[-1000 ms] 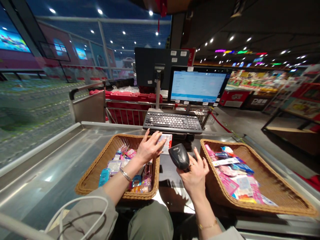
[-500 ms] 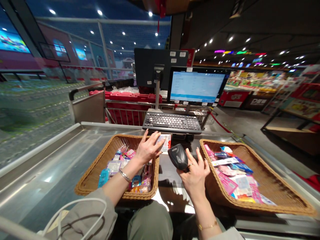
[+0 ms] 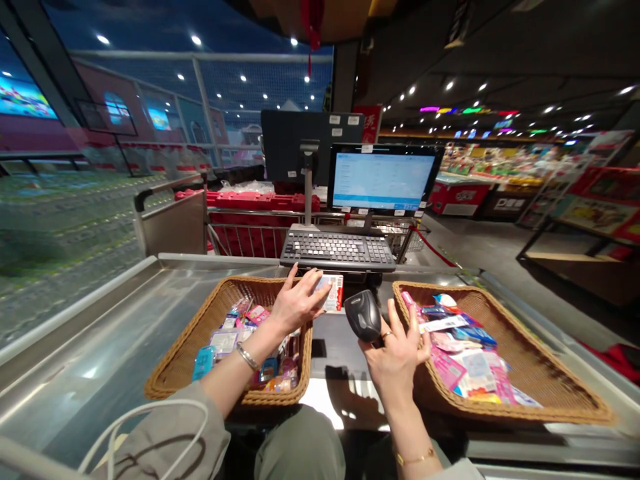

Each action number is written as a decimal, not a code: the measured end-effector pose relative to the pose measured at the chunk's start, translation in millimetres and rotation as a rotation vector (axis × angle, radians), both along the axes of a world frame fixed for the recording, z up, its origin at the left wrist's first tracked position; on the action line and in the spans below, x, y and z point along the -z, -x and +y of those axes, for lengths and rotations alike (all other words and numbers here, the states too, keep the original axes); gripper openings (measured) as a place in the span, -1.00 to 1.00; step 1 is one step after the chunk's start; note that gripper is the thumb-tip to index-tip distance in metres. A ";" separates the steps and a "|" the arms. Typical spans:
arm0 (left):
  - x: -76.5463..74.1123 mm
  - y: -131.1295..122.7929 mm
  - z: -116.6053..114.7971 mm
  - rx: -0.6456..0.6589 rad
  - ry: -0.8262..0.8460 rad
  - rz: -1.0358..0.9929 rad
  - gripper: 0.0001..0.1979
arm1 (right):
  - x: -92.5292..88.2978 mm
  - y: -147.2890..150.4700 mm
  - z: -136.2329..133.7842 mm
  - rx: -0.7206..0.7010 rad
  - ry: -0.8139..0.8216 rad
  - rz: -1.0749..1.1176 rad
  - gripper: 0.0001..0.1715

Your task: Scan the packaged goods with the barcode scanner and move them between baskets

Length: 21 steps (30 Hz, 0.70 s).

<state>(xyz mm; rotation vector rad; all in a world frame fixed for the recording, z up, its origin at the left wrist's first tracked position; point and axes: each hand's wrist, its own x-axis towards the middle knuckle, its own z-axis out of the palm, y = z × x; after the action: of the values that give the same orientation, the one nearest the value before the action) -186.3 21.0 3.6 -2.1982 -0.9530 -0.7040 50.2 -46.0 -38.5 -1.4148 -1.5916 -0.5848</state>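
Note:
My left hand (image 3: 294, 301) is over the right edge of the left wicker basket (image 3: 175, 360), its fingers on a small white-and-red packet (image 3: 335, 293) with a barcode on its face. Part of the packet is hidden behind the fingers. In my right hand (image 3: 396, 353) is a black barcode scanner (image 3: 363, 316), its head pointing up and toward the packet; several of that hand's fingers stick out. The left basket holds small packaged goods (image 3: 223, 341). Pink, white and blue packets (image 3: 475, 371) lie in the right wicker basket (image 3: 565, 387), just beside my right hand.
A black keyboard (image 3: 340, 248) sits beyond my hands, with a lit screen (image 3: 383, 180) above it and a second dark monitor (image 3: 285, 153) behind. Metal counter (image 3: 115, 320) extends to the left. A white cable (image 3: 150, 403) loops over my left sleeve.
The scanner and my right hand have moved slightly right, away from the packet. My left hand stays on the packet. The whole view has tilted a little.

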 end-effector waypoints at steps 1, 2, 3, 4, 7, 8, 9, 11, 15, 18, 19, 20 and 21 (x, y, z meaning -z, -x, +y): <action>-1.4 -2.0 0.0 0.001 0.006 -0.001 -0.45 | 0.3 -1.6 0.1 0.007 -0.002 -0.009 -0.60; -3.0 -4.2 0.0 0.004 0.011 -0.005 -0.44 | 0.1 -3.2 -0.2 0.013 -0.002 -0.013 -0.60; -4.7 -6.6 0.0 0.007 0.015 -0.010 -0.44 | -0.6 -4.6 -0.9 0.019 -0.002 -0.012 -0.59; -6.6 -9.3 0.0 0.012 0.016 -0.014 -0.43 | -2.0 -5.6 -2.2 0.026 -0.003 -0.004 -0.60; -11.7 -18.9 -0.5 0.034 0.011 -0.024 -0.42 | -8.8 -7.2 -8.2 0.060 -0.004 0.045 -0.61; -12.9 -22.6 -0.8 0.044 0.012 -0.029 -0.42 | -11.3 -7.8 -10.5 0.073 0.003 0.064 -0.61; -13.7 -26.4 -1.0 0.054 0.015 -0.037 -0.41 | -13.4 -8.6 -12.7 0.082 0.007 0.072 -0.62; -14.4 -34.3 -1.5 0.080 0.019 -0.055 -0.39 | -16.3 -11.5 -16.3 0.093 0.001 0.070 -0.63; -15.2 -50.0 -2.7 0.119 0.015 -0.074 -0.39 | -20.5 -20.9 -21.8 0.119 -0.041 0.048 -0.60; -18.4 -61.7 -4.0 0.132 0.009 -0.075 -0.41 | -26.4 -28.8 -27.1 0.161 -0.037 0.091 -0.61; -19.8 -65.8 -4.4 0.137 0.010 -0.076 -0.41 | -28.6 -31.8 -29.0 0.172 -0.039 0.100 -0.62; -21.2 -69.9 -4.6 0.143 0.012 -0.079 -0.40 | -30.5 -35.3 -30.7 0.180 -0.044 0.104 -0.63; -22.5 -74.2 -4.8 0.150 0.016 -0.083 -0.40 | -32.1 -39.2 -32.2 0.186 -0.049 0.106 -0.63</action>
<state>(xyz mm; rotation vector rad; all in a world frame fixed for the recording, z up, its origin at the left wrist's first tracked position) -112.1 16.3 26.1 -2.2872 -0.8432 -0.8652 89.4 -78.3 -6.4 -1.5420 -1.3631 -0.6424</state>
